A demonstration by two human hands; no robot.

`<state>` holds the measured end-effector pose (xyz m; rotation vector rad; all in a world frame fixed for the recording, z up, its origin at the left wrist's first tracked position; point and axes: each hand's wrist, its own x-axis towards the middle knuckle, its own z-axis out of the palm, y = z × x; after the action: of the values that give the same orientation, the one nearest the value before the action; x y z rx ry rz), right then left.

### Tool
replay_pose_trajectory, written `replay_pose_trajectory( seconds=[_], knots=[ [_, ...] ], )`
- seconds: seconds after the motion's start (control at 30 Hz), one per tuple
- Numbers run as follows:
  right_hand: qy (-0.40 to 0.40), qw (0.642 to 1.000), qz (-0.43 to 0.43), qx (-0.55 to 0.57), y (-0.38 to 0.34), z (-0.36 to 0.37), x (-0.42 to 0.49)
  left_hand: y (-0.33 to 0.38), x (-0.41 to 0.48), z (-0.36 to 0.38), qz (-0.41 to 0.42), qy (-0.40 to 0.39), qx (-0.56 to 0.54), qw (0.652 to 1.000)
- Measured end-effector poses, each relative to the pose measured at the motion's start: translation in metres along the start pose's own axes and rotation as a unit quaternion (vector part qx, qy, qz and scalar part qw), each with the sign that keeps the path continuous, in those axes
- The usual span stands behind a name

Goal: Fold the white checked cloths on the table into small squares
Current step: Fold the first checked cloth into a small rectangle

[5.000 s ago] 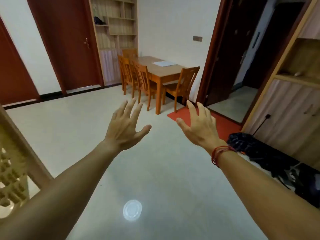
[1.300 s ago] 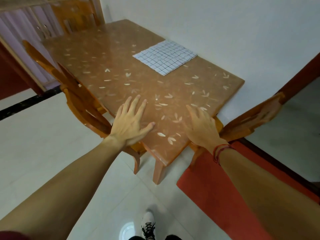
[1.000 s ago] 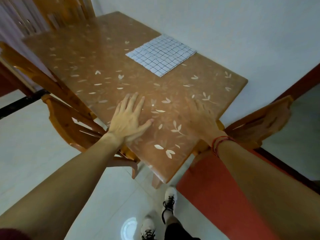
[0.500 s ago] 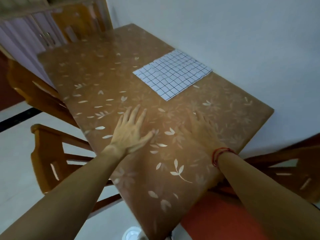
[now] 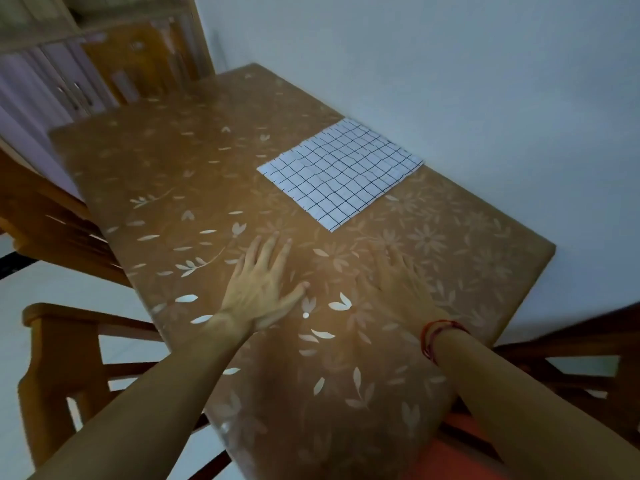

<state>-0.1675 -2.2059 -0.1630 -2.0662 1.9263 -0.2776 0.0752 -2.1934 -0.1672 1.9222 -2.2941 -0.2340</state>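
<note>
I see my left hand and right hand spread flat, palms down, over the brown leaf-patterned table, holding nothing. The white checked cloth lies flat beyond my fingertips, near the wall-side edge.

We note a white wall along the far long side of the brown surface. A wooden chair stands at the near left, with a second chair beyond it, both drawn close to the edge. Another chair sits at the right. A shelving unit with what appear to be pale cabinet doors occupies the far left corner; the view there is blurred. A red mat lies on the floor at lower right.
</note>
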Motion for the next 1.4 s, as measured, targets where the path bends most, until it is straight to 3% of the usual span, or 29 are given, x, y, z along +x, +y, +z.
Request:
replay_pose_trajectory(
  seconds=[0.47, 0.7, 0.87, 1.4],
  knots=[
    [-0.014, 1.000, 0.020, 0.018, 0.006, 0.037, 0.097, -0.052, 0.107, 0.046, 0.021, -0.003, 0.004, 1.000],
    [-0.016, 0.998, 0.004, -0.056, 0.029, 0.078, 0.183, -0.065, 0.183, 0.094, 0.021, -0.015, -0.036, 0.999],
    [-0.019, 0.999, -0.004, -0.046, 0.041, 0.110, 0.226, -0.077, 0.229, 0.131, 0.025, -0.007, -0.033, 0.999],
    [-0.027, 0.998, -0.032, -0.052, 0.048, 0.166, 0.277, -0.070, 0.300, 0.182, 0.033, -0.025, -0.038, 0.998]
  ],
)
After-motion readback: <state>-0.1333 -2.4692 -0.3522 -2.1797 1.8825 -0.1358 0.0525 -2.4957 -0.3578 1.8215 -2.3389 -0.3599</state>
